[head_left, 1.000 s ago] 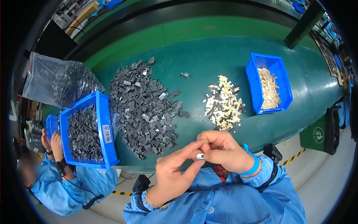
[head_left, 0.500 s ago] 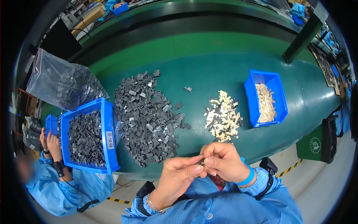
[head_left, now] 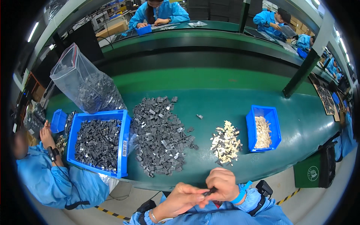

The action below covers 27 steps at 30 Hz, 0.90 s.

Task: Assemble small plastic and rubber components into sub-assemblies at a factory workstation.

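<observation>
Close to my body, at the front edge of the table, both hands meet around a small dark grey plastic part (head_left: pixel 208 192). My left hand (head_left: pixel 183 198) pinches one side of it between thumb and fingers. My right hand (head_left: pixel 222 184) is closed on the other side, its fingers curled and partly hiding the part. Beyond my hands lies a small heap of cream and black pieces (head_left: pixel 226 143). To the left of that spreads a large pile of dark grey plastic parts (head_left: pixel 159 138).
A blue bin (head_left: pixel 278 131) of flat beige pieces stands right. Left are a larger blue bin (head_left: pixel 125 150) full of dark parts and a clear plastic bag (head_left: pixel 92 84). One loose grey part (head_left: pixel 199 116) lies mid-table. A co-worker (head_left: pixel 48 176) sits at left.
The view has tilted up, showing more of the far benches and people. My hands sit lower in the picture, still together, and more of the dark part shows between them.
</observation>
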### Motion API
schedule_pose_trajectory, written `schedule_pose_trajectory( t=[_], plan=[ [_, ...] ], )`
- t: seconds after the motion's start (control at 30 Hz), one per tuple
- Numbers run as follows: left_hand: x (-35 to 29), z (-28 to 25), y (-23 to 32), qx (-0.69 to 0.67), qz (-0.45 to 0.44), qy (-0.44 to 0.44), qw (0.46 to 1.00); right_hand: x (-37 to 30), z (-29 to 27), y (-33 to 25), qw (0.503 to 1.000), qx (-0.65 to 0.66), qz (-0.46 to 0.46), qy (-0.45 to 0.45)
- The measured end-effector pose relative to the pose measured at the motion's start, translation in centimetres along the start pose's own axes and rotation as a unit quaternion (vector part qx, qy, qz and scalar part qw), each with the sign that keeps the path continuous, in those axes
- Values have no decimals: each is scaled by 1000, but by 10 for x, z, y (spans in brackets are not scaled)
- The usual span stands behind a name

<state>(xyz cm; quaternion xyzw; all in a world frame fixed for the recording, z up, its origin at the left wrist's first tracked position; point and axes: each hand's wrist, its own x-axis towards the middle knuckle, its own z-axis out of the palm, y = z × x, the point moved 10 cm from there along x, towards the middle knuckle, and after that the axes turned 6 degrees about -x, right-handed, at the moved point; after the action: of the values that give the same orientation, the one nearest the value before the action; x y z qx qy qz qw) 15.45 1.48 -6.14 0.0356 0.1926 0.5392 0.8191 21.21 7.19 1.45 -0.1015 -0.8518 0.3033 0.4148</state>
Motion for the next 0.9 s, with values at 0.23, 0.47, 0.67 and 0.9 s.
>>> schedule_pose_trajectory(
  t=[0.23,0.47,0.67,0.9],
  plan=[
    [-72,43,76,415,247,0,876,5,-18,-22,994,-94,-30,-40],
    [-202,37,219,576,611,346,418,18,-89,-9,947,-312,80,-10],
    [-153,-9,230,794,398,396,232,-18,-70,25,920,-359,132,-90],
    [-169,-14,215,730,519,386,220,-12,-40,45,935,-314,117,-119]
  ],
)
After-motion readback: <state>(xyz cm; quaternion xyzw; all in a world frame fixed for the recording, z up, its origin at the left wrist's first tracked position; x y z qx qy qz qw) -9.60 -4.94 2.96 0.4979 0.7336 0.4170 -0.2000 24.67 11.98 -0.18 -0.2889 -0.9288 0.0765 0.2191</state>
